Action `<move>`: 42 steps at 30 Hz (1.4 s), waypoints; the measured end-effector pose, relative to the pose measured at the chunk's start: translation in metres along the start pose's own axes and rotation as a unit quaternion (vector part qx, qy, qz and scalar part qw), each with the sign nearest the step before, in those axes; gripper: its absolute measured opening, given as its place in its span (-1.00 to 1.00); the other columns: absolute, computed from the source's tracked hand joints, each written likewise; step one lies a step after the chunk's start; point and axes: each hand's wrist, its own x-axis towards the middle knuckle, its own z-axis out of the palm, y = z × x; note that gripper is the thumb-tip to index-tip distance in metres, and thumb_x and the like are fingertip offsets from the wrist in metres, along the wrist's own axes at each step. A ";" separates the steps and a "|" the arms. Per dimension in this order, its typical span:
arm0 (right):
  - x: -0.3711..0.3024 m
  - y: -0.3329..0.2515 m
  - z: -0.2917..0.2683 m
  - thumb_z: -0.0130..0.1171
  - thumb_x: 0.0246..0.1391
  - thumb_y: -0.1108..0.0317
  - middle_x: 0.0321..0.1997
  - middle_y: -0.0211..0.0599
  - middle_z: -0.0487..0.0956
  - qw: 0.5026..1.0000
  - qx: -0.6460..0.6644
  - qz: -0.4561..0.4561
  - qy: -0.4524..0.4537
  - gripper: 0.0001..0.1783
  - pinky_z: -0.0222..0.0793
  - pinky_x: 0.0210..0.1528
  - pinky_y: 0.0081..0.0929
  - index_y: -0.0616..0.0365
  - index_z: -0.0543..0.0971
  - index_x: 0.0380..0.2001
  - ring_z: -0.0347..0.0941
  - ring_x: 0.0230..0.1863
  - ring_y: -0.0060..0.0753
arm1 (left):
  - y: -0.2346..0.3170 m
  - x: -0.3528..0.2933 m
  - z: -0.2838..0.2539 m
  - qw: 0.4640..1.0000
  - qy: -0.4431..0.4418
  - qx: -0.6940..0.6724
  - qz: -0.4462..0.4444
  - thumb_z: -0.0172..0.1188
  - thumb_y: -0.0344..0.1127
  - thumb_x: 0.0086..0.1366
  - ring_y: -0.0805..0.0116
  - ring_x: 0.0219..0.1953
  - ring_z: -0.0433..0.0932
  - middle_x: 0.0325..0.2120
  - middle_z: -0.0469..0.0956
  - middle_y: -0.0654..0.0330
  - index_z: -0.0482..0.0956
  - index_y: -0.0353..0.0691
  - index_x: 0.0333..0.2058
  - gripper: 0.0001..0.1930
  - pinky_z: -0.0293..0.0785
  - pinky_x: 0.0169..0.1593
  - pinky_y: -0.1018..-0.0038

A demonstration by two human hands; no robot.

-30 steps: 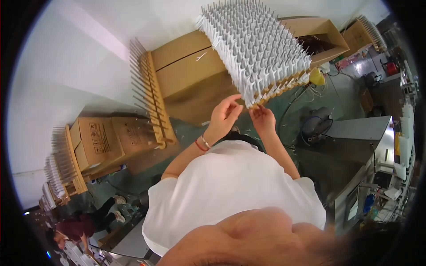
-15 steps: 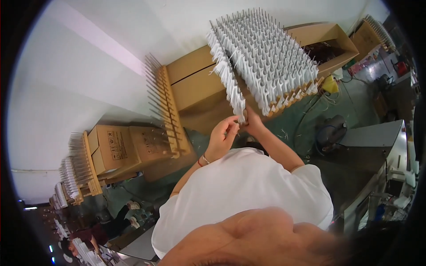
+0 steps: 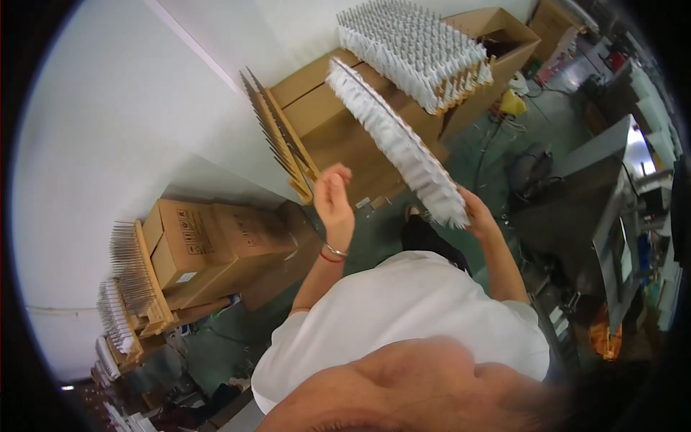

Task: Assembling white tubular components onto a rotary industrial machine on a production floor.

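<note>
My right hand is clamped on the near end of a long strip hung with limp white pieces, fingers and thumb closed about its end. The strip is the object in hand: it slants from my grip, at the right, up toward the far left, its distant end in front of a large brown carton. My left hand is raised, well apart from the strip, its fingers loosely curled and no object visible in it; whether the fingertips meet, I cannot tell. A pale bracelet and a red cord circle that wrist. Just beyond these fingers, to the left, stand wooden bars set with rows of bare metal pins. At the far side, on the carton, rests a dense block of loaded racks, pin tips projecting above white pieces like those on my strip. An open carton lies to the block's right. At the left, along the wall, are further printed cartons and, beyond them, another bare-pinned rack. A yellow object lies at the far right, near the green floor.
</note>
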 end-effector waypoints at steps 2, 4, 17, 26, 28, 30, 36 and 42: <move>-0.066 -0.010 -0.003 0.04 0.26 0.09 -0.15 -0.59 0.59 0.996 -0.040 -0.053 0.065 -0.48 0.09 -0.63 -0.78 0.25 0.46 0.13 0.36 -0.49 -0.86 | 0.000 0.022 -0.001 0.999 0.035 -0.016 0.017 -0.16 -0.14 0.51 0.40 -0.08 0.47 -0.14 0.55 0.13 0.49 -0.35 -0.02 -0.61 0.36 0.04 0.44; -0.135 -0.025 -0.049 0.15 0.18 0.13 -0.28 -0.64 0.57 0.983 -0.166 -0.060 0.049 -0.44 0.04 -0.62 -0.78 0.29 0.47 0.13 0.31 -0.54 -0.83 | -0.006 0.042 0.006 0.998 0.049 -0.035 0.009 -0.19 -0.07 0.51 0.37 -0.04 0.47 -0.08 0.55 0.10 0.47 -0.39 0.02 -0.54 0.35 0.09 0.42; -0.437 -0.039 -0.084 0.38 -0.06 -0.01 -0.48 -0.58 0.51 0.938 -0.246 -0.075 0.232 -0.28 0.03 -0.63 -0.71 0.34 0.55 0.04 0.20 -0.62 -0.81 | 0.025 -0.018 0.133 0.804 -0.510 -0.172 -0.255 -0.16 0.43 0.28 0.19 0.33 0.17 0.29 0.19 -0.04 0.02 -0.47 0.32 0.01 0.00 0.39 0.30; -0.607 -0.087 -0.191 0.21 0.16 0.12 -0.32 -0.37 0.56 0.840 -0.089 -0.147 0.514 -0.38 0.35 -0.35 -0.67 0.25 0.40 0.19 0.42 -0.43 -0.64 | -0.006 -0.174 0.315 0.650 -0.454 -0.451 -0.410 -0.11 0.55 0.13 0.08 0.36 0.11 0.34 0.09 -0.08 0.00 -0.44 0.33 0.14 -0.05 0.42 0.17; -0.640 -0.096 -0.229 0.13 0.19 0.12 -0.17 -0.27 0.56 0.818 -0.064 -0.311 0.479 -0.41 0.39 -0.15 -0.58 0.25 0.36 0.19 0.47 -0.28 -0.52 | 0.001 -0.200 0.339 0.649 -0.417 -0.459 -0.441 -0.05 0.53 0.13 0.06 0.36 0.11 0.35 0.06 -0.11 -0.03 -0.44 0.34 0.15 -0.06 0.42 0.16; -0.664 -0.099 -0.246 0.09 0.21 0.12 -0.10 -0.22 0.56 0.804 -0.047 -0.383 0.452 -0.42 0.41 -0.05 -0.54 0.24 0.35 0.19 0.49 -0.20 -0.46 | 0.009 -0.213 0.369 0.514 -0.491 -0.561 -0.425 -0.07 0.54 0.12 0.04 0.37 0.10 0.35 0.04 -0.11 -0.03 -0.41 0.34 0.15 -0.07 0.42 0.14; -0.664 -0.146 -0.301 -0.01 0.20 0.18 0.03 -0.07 0.53 0.709 0.094 -0.515 0.473 -0.48 0.32 0.17 -0.32 0.34 0.40 0.12 0.47 0.01 -0.19 | 0.056 -0.248 0.460 0.585 -0.536 -0.527 -0.305 -0.31 0.53 0.22 0.12 0.35 0.15 0.32 0.15 -0.03 0.13 -0.40 0.30 0.05 -0.05 0.41 0.17; -0.653 -0.161 -0.403 -0.02 0.17 0.20 0.08 -0.03 0.52 0.697 0.142 -0.504 0.490 -0.48 0.29 0.21 -0.20 0.38 0.43 0.08 0.45 0.09 -0.09 | 0.010 -0.253 0.522 0.753 -0.535 -0.290 -0.252 -0.31 0.32 0.39 0.22 0.33 0.20 0.29 0.22 0.05 0.14 -0.34 0.31 -0.17 -0.01 0.40 0.31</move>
